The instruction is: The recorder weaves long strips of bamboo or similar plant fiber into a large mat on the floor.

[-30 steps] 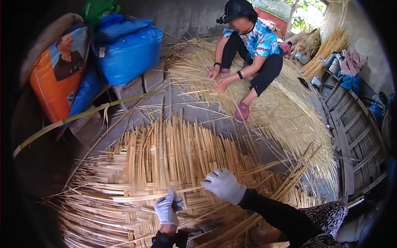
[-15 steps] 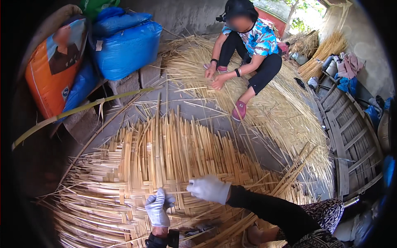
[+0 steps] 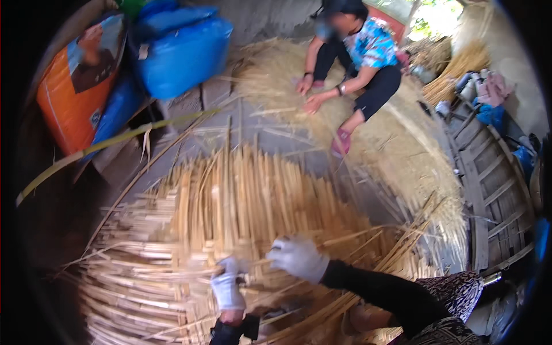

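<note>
A coarse mat of split reed strips [image 3: 259, 195] spreads in front of me, woven in the middle with loose ends fanning out at its far and left edges. Both my hands wear white gloves and are close together over its near part. My right hand [image 3: 298, 260] is closed around a thin reed strip [image 3: 260, 263] that runs leftward from its fingers. My left hand [image 3: 228, 287] is closed at the strip's other side, its fingertips blurred. The mat's surface is also smeared by motion.
Across from me a person [image 3: 368, 52] crouches, hands low on a second, paler mat [image 3: 397, 155]. Blue sacks [image 3: 184, 54] and an orange sack [image 3: 75, 103] stand at far left, behind a long green pole [image 3: 109, 138]. A wooden ladder-like frame [image 3: 489, 184] lies at right.
The whole view has shifted slightly and blurred. My hands stay near each other over the mat, the right still gripping the strip. The other person remains crouched.
</note>
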Demonstrator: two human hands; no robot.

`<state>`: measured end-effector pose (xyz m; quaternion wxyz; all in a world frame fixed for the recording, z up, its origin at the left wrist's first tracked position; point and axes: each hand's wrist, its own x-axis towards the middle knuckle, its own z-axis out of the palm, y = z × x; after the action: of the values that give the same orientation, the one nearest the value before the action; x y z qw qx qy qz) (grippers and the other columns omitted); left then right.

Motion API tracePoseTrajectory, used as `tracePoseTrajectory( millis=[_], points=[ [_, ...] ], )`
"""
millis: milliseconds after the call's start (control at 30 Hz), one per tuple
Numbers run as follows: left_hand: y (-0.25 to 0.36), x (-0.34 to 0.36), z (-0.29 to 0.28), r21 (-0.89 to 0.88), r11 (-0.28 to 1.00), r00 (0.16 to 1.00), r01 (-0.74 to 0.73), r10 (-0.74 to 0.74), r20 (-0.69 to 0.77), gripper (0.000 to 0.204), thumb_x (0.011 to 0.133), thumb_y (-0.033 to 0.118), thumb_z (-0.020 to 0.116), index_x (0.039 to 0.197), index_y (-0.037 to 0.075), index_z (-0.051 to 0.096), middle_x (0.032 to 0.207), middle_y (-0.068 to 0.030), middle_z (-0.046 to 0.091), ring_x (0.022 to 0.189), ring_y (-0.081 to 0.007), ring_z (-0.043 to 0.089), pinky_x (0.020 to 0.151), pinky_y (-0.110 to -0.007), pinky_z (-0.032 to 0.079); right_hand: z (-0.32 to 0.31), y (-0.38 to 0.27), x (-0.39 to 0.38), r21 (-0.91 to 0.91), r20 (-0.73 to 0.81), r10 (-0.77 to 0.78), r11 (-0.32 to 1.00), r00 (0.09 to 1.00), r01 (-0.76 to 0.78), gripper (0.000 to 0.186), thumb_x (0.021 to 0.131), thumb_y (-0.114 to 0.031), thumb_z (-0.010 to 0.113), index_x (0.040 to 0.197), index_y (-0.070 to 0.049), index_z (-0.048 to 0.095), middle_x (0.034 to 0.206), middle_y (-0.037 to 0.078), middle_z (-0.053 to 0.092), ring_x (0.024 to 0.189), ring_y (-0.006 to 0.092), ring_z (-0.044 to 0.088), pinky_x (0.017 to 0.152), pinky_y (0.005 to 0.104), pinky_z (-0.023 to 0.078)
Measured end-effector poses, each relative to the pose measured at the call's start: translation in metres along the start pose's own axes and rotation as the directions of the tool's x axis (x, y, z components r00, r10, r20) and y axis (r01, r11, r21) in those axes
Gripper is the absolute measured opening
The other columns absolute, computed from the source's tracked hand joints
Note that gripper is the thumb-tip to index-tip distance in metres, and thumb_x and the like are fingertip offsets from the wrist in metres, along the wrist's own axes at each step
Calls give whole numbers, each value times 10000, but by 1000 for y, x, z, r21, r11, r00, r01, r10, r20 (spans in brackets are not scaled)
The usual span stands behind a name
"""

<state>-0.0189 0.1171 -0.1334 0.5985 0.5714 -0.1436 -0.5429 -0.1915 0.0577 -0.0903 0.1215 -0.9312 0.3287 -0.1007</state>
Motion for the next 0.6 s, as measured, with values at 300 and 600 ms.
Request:
tracePoseTrajectory(
  millis=[300, 600],
  points=[
    [-25, 4, -9, 92, 996, 996, -23, 31, -86, 118, 787, 98, 623, 862, 7, 617, 774, -63, 621, 628, -88, 576, 528, -189, 459, 14, 25, -5, 451, 163, 134, 871, 977, -195, 201, 704, -246, 642, 806, -72, 643, 746, 82, 629, 627, 233, 578, 602, 322, 453],
    [9, 86, 12, 155, 981, 949, -119, 67, 308, 349, 836, 335, 547, 945, 4, 571, 847, -120, 633, 735, -210, 622, 577, -278, 534, -23, 40, 24, -4, 419, 275, 953, 865, -301, 208, 742, -301, 627, 744, -95, 659, 593, 28, 593, 467, 151, 513, 453, 294, 405]
  ],
)
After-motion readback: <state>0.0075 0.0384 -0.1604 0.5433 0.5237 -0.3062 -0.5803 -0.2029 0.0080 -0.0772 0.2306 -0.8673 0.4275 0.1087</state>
